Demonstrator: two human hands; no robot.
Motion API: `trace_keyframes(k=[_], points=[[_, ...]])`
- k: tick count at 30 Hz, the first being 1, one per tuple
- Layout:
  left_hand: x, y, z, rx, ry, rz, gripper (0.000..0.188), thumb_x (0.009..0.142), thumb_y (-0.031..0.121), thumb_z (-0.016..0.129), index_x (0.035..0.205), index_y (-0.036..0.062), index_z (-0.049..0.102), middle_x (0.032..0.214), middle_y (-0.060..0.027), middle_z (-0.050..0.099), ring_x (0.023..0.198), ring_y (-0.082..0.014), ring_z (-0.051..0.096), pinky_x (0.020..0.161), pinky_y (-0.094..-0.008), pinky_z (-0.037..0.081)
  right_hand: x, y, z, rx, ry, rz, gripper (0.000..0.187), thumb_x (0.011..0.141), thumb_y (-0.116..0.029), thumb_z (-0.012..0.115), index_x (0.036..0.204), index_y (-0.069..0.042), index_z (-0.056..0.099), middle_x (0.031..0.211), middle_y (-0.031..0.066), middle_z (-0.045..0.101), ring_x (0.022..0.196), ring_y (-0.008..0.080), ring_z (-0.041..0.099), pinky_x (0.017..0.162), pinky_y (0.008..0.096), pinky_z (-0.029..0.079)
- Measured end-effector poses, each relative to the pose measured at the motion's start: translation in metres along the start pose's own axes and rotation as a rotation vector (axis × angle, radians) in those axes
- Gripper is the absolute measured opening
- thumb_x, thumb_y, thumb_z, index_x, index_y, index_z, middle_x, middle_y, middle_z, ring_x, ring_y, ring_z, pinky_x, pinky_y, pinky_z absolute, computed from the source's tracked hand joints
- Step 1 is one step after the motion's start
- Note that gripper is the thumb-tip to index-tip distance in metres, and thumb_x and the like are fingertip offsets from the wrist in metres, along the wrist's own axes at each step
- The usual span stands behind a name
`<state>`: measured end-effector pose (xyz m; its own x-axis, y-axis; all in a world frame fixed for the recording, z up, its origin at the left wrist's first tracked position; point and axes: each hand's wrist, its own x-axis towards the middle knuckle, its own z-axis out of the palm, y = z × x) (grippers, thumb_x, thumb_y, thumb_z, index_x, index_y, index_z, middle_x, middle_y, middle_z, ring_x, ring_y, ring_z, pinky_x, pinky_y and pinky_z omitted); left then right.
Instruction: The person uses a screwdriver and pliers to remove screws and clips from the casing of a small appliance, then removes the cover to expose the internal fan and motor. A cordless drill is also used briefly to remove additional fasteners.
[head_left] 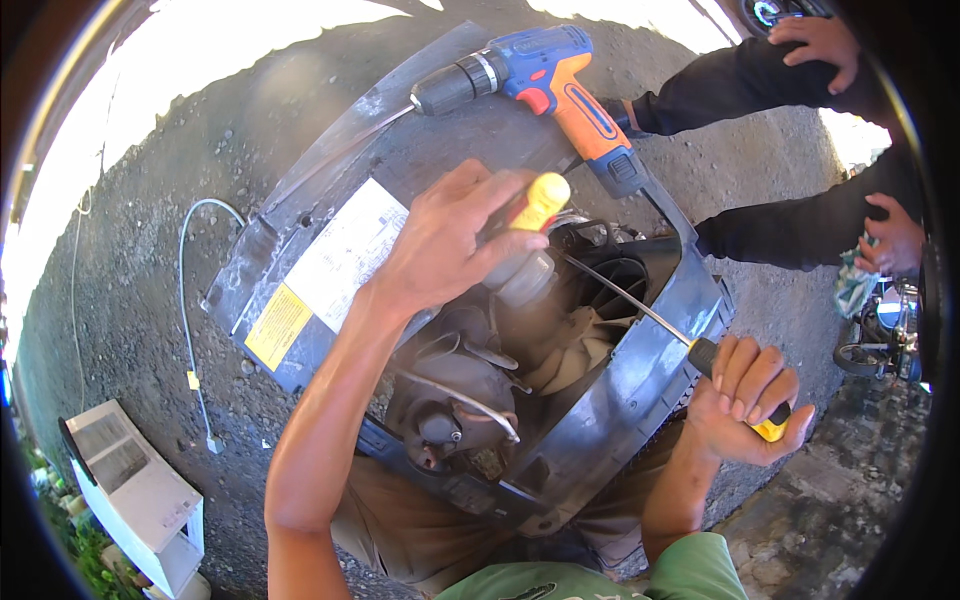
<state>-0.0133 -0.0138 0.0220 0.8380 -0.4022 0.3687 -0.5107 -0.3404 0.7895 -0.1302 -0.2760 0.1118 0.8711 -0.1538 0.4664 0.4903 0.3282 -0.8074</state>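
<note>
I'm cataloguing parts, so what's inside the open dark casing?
Beige fan-like blades and a grey motor-like unit show in the casing. The left hand blocks some; whatever lies beneath the blades is hidden.

Left hand (440, 240) is wrapped around a yellow-and-red tool handle (541, 202), kinda blurry, above the opened dark housing (620, 390). Right hand (745, 400) has a long screwdriver (703, 355) by its black-and-yellow grip, shaft slanting across the opening. There's a pale fan (575, 352) inside. Blue-and-orange cordless drill (560, 90) is lying on the flat panel (445, 150), near a white label (362, 245). Off right, someone else's hand (893, 235) is at a greenish cloth (857, 285).
</note>
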Motion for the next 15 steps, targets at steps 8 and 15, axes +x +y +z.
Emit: trace_keyframes(k=[8,15], points=[[0.003,0.000,0.001,0.141,-0.093,0.043,0.052,0.082,0.039,0.074,0.123,0.0086,0.062,0.091,-0.0082,0.060,0.090,-0.0281,0.056,0.085,-0.0409,0.045,0.001,-0.007,-0.017,0.044,0.004,0.000,0.054,0.101,-0.051,0.034,0.061,-0.016,0.045,0.059,-0.0007,0.046,0.051,0.0111,0.040,0.055,0.0287,0.032],[0.005,-0.001,0.003,0.004,-0.063,0.049,0.052,0.082,0.038,0.074,0.122,0.0082,0.062,0.088,-0.0078,0.061,0.086,-0.0287,0.058,0.081,-0.0412,0.047,0.004,-0.003,-0.021,0.108,0.032,-0.005,0.053,0.100,-0.050,0.036,0.061,-0.016,0.044,0.059,0.0004,0.046,0.051,0.0110,0.039,0.057,0.0290,0.032]])
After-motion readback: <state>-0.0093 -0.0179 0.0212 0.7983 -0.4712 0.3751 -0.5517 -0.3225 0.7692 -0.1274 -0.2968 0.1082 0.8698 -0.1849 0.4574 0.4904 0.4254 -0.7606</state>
